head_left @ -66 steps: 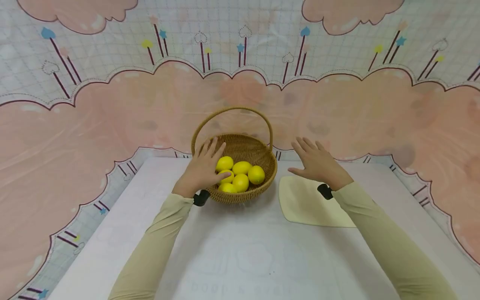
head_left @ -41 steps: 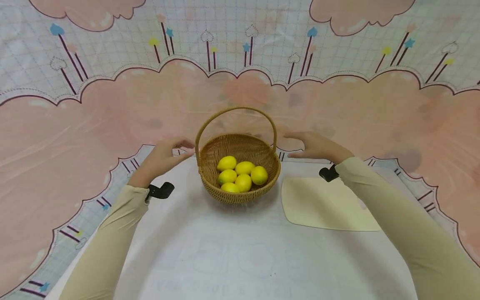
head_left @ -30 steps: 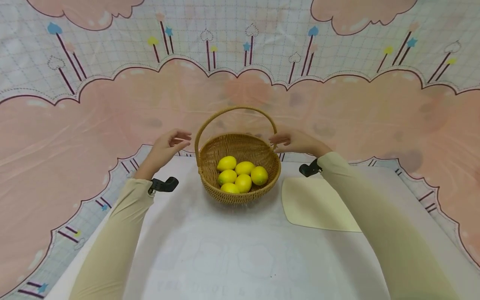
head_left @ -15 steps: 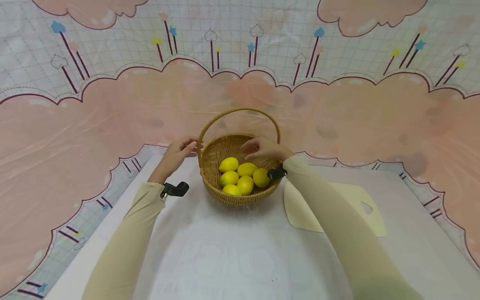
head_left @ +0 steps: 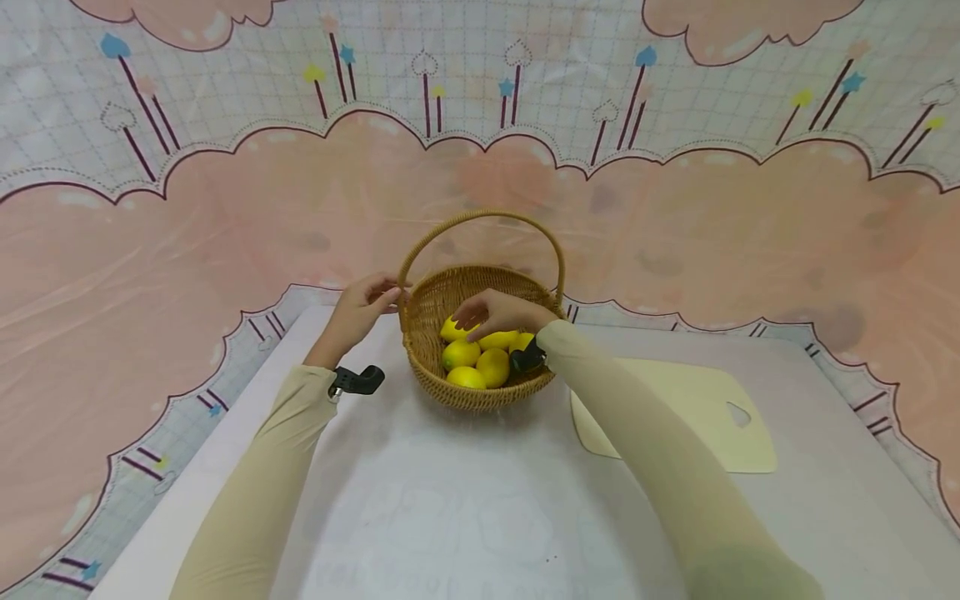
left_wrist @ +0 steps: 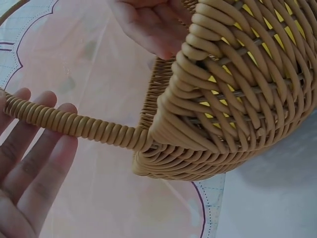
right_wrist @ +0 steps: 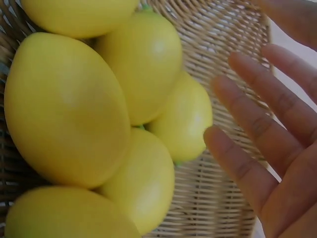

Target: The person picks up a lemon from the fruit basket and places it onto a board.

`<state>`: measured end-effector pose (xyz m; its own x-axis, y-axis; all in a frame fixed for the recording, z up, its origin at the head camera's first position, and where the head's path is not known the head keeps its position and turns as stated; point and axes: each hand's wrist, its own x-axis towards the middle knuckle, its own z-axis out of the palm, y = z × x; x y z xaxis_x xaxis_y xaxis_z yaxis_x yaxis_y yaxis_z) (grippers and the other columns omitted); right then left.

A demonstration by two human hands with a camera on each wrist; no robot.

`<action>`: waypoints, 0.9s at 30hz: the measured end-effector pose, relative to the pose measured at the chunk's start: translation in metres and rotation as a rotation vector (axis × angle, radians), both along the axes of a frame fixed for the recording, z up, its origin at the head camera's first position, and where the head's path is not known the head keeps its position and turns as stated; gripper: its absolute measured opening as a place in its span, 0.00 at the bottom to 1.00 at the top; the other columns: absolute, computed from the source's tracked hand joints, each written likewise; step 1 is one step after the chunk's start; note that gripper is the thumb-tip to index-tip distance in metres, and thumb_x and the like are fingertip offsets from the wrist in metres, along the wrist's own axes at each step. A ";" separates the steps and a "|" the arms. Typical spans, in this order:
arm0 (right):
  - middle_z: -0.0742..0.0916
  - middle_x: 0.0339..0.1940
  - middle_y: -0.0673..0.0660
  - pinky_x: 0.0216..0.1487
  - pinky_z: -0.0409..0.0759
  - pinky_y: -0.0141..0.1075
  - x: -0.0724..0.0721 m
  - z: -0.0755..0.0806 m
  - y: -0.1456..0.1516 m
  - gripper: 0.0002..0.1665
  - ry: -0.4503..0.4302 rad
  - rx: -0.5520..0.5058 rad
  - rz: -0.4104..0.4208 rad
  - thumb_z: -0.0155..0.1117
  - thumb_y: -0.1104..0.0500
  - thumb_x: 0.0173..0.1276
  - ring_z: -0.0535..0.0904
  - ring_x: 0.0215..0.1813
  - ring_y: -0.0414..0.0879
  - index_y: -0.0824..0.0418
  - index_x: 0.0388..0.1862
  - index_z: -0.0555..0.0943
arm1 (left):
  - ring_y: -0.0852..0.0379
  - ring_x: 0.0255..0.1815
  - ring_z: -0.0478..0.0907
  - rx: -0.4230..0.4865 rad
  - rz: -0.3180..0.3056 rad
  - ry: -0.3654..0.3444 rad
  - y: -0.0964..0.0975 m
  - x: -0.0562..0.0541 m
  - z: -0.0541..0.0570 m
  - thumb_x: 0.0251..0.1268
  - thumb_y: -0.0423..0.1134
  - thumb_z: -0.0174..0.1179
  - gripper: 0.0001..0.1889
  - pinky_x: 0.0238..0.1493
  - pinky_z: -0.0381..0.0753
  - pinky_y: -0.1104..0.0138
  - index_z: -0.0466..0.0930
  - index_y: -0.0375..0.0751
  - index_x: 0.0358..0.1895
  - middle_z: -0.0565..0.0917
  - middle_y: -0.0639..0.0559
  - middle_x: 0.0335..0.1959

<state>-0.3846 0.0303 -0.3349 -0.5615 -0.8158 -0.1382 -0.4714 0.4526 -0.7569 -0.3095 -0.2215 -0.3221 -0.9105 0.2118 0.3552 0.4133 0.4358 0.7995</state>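
Note:
Several yellow lemons (head_left: 461, 355) lie in a brown wicker basket (head_left: 480, 400) with a tall arched handle (head_left: 480, 214). My left hand (head_left: 360, 312) is at the left side of the handle; in the left wrist view its fairly straight fingers (left_wrist: 34, 168) pass behind the wicker handle, fingertips right against it. Over the lemons inside the basket reaches my right hand (head_left: 506, 312), fingers bent downward in the head view. The right wrist view shows its fingers (right_wrist: 252, 119) spread apart and empty, one fingertip close beside a lemon (right_wrist: 185, 121).
A cream cutting board (head_left: 697, 400) with a handle hole lies right of the basket, partly under my right forearm. All stand on a white table (head_left: 450, 500). A pink and white patterned cloth (head_left: 300, 208) rises behind.
My right hand has come from the basket's right side into it, down over the lemons. My left hand swung left off the lemons, then came in to the handle. The basket stays put.

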 end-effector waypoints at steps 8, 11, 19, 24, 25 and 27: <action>0.80 0.57 0.67 0.54 0.80 0.37 0.003 -0.011 -0.007 0.27 -0.087 0.033 0.079 0.64 0.67 0.62 0.78 0.58 0.56 0.71 0.61 0.71 | 0.42 0.48 0.80 -0.008 0.033 -0.020 0.006 0.003 0.001 0.73 0.36 0.47 0.15 0.52 0.80 0.59 0.74 0.28 0.52 0.81 0.32 0.45; 0.82 0.55 0.66 0.52 0.81 0.36 0.004 -0.014 -0.008 0.26 -0.116 0.052 0.089 0.64 0.68 0.62 0.81 0.54 0.53 0.70 0.60 0.73 | 0.40 0.48 0.80 -0.003 0.040 -0.032 0.010 0.010 0.007 0.73 0.34 0.46 0.14 0.52 0.80 0.58 0.74 0.26 0.50 0.81 0.30 0.44; 0.83 0.54 0.62 0.53 0.80 0.36 0.005 -0.018 -0.008 0.23 -0.172 0.130 0.119 0.67 0.69 0.58 0.82 0.53 0.49 0.67 0.55 0.78 | 0.40 0.47 0.79 -0.047 0.069 -0.024 0.018 0.026 0.021 0.73 0.32 0.44 0.13 0.52 0.80 0.56 0.73 0.23 0.48 0.80 0.28 0.43; 0.81 0.59 0.62 0.56 0.79 0.36 0.007 -0.019 -0.011 0.25 -0.197 0.186 0.157 0.67 0.71 0.56 0.79 0.57 0.51 0.67 0.55 0.77 | 0.39 0.47 0.79 -0.053 0.069 -0.028 0.017 0.028 0.021 0.74 0.32 0.44 0.13 0.53 0.79 0.54 0.72 0.23 0.48 0.80 0.29 0.42; 0.80 0.59 0.62 0.55 0.79 0.36 0.008 -0.019 -0.011 0.25 -0.194 0.195 0.161 0.67 0.72 0.56 0.79 0.58 0.51 0.67 0.55 0.77 | 0.39 0.47 0.80 -0.055 0.070 -0.028 0.016 0.028 0.021 0.74 0.32 0.44 0.13 0.53 0.79 0.54 0.72 0.24 0.47 0.80 0.29 0.42; 0.80 0.60 0.62 0.55 0.79 0.36 0.009 -0.019 -0.012 0.26 -0.171 0.212 0.168 0.67 0.73 0.56 0.79 0.58 0.51 0.67 0.55 0.78 | 0.39 0.47 0.80 -0.054 0.071 -0.026 0.015 0.028 0.020 0.74 0.32 0.44 0.13 0.53 0.79 0.53 0.72 0.24 0.47 0.80 0.29 0.42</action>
